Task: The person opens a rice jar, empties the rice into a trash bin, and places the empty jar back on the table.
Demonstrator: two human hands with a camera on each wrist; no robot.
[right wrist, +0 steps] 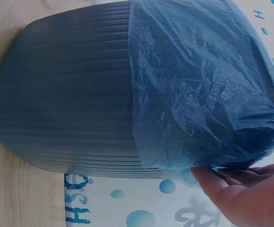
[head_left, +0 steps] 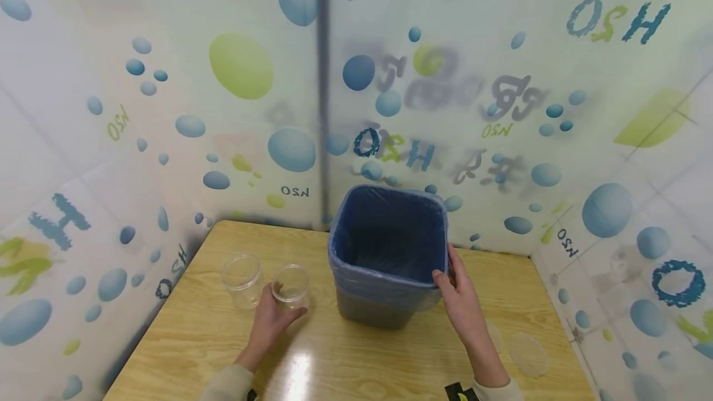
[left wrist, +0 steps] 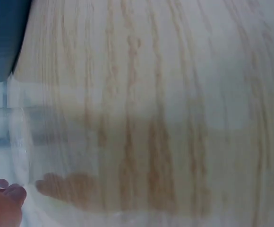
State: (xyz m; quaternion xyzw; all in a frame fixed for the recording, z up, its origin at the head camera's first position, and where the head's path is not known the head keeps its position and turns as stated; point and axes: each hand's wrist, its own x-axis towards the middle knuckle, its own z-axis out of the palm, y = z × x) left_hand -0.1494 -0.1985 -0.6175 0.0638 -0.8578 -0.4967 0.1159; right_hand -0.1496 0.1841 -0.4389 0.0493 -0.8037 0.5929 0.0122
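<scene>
A grey trash can (head_left: 375, 311) lined with a blue plastic bag (right wrist: 198, 80) stands upright on the table. The right hand (head_left: 462, 305) grips its rim at the right side, thumb over the bag's folded edge. In the right wrist view that hand (right wrist: 245, 194) shows at the lower right. The left hand (head_left: 270, 323) holds a clear plastic jar (head_left: 291, 283), thumb on the near side and fingers on the left. Only fingertips (left wrist: 14, 194) and part of the jar show at the left wrist view's edge. A second clear jar (head_left: 242, 277) stands just left of it.
Clear round lids (head_left: 528, 354) lie on the wooden table (head_left: 345, 364) at the right, partly behind the right forearm. Patterned curtains (head_left: 245, 141) with blue and green dots enclose the table at the back and sides.
</scene>
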